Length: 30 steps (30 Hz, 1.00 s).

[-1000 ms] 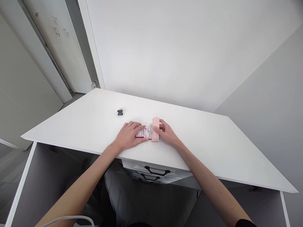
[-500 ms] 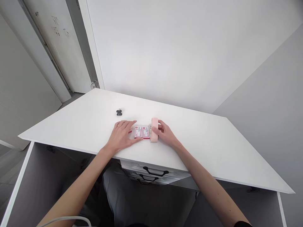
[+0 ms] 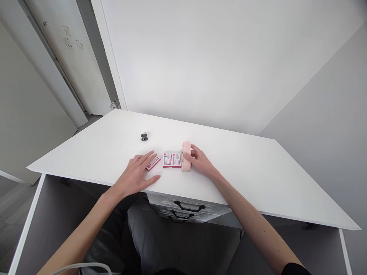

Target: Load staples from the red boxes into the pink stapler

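Note:
My left hand (image 3: 136, 175) lies low over the white tabletop with its fingers spread. Its fingertips rest on or just above a tilted small red-and-white box (image 3: 153, 163), partly covering it. To the right, two similar flat boxes, a left one (image 3: 167, 160) and a right one (image 3: 176, 160), lie side by side with labels up. Right beside them is a long pink item (image 3: 187, 156) with a pale, printed left side; its exact kind is unclear. My right hand (image 3: 199, 158) grips it from the right, thumb on top and fingers partly hidden behind it.
A small black item with a bit of metal (image 3: 144, 136) sits farther back on the white tabletop (image 3: 243, 172). A wall (image 3: 186, 68) rises behind the table. Drawers with black handles (image 3: 189, 206) are under the front edge, and a pale cable (image 3: 83, 264) crosses my left forearm.
My left hand has moved left and slightly down, away from the two side-by-side boxes, uncovering more of the tilted box. My right hand keeps its grip on the pink item.

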Each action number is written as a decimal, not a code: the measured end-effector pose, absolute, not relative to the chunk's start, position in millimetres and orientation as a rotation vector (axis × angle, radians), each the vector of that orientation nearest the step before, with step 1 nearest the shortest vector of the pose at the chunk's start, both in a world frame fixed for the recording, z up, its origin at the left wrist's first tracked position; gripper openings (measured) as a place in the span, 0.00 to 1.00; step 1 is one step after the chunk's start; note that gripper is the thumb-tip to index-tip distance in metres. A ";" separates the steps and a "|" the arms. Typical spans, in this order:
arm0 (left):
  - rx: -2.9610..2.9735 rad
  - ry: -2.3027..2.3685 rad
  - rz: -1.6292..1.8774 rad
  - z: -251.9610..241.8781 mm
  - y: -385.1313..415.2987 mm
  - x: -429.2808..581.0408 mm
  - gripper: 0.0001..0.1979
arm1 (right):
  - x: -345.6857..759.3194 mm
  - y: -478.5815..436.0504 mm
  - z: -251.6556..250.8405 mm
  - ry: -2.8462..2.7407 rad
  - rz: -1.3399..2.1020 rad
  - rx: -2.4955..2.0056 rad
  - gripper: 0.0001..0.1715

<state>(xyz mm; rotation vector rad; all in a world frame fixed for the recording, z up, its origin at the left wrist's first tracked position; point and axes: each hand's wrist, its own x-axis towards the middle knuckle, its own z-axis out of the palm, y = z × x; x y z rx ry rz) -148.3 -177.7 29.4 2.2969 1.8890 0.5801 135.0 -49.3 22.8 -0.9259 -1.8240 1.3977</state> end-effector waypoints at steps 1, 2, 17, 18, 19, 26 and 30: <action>2.303 1.856 0.593 29.8 -179.1 -147.0 0.40 | 135.0 -49.8 23.0 -1.823 1.399 -0.924 0.32; 2.306 1.824 0.606 30.2 -179.8 -146.0 0.40 | 134.9 -50.2 23.1 -1.822 1.399 -0.921 0.32; 2.084 1.765 0.611 44.2 -134.6 -137.0 0.44 | 135.5 -46.8 22.1 -1.848 1.402 -0.928 0.31; 2.095 1.751 0.617 44.3 -131.9 -134.9 0.44 | 135.5 -46.5 21.8 -1.849 1.402 -0.927 0.31; 2.097 1.741 0.622 44.6 -129.4 -133.6 0.43 | 135.6 -46.3 21.7 -1.850 1.400 -0.927 0.31; 1.984 1.749 0.706 55.2 -121.1 -132.0 0.48 | 135.4 -46.8 25.1 -1.840 1.423 -0.894 0.32; 2.018 1.696 0.669 60.5 -118.8 -115.0 0.48 | 135.0 -47.4 26.0 -1.841 1.417 -0.888 0.32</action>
